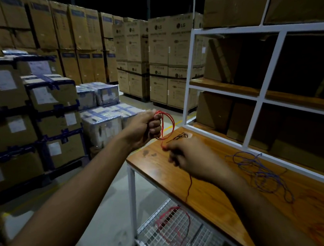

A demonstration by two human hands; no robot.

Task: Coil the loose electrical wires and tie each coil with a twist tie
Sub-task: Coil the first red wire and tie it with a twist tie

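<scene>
Two hands work one red wire (168,123) above the near-left corner of the wooden table (220,187). Left hand (142,128) is raised past the table's left edge, fingers curled round a bunch of red loops; the coil stands roughly upright, its long axis running top to bottom, loops bulging to the right of the fist. Right hand (189,158) sits lower, over the tabletop, thumb and fingertips pinching the same wire just beneath the coil. From this hand the free tail runs down across the wood toward the near edge and hangs over it, ending in a loose red tangle in front of the wire-mesh shelf (169,238) below.

Blue wire (262,171) lies uncoiled on the tabletop to the right, well apart from both hands, sprawled in open loops. Small black ties (179,137) lie on the wood just beyond the right hand; their count cannot be told. White-framed shelving (265,80) with cartons stands behind the table. Stacked cartons (163,51) fill the floor beyond.
</scene>
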